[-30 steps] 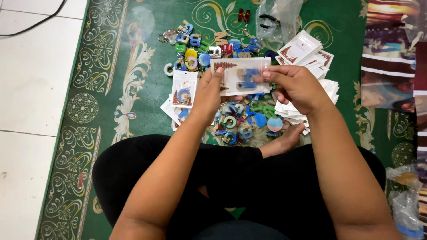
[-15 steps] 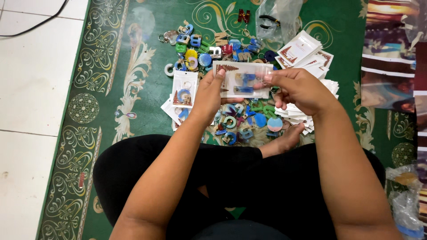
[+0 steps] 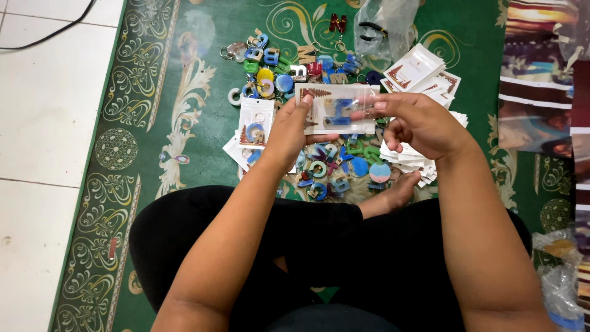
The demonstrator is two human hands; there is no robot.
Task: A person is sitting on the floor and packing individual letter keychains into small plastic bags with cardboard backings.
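I sit cross-legged on a green patterned carpet (image 3: 184,123). Both hands hold a small clear packet (image 3: 335,109) with a white backing card and a blue keychain inside. My left hand (image 3: 289,132) grips its left end, thumb on top. My right hand (image 3: 418,123) pinches its right end with fingertips. Under the packet lies a heap of colourful letter keychains (image 3: 289,71), with more of them near my foot (image 3: 338,172).
Filled packets (image 3: 255,129) lie left of the heap. A stack of white backing cards (image 3: 424,74) sits at the right, beside a clear plastic bag with pliers (image 3: 381,27). White floor tiles (image 3: 49,110) and a black cable lie to the left; printed sheets at the far right.
The packet has shifted slightly and my right fingers have moved along its right end. The left hand keeps its hold.
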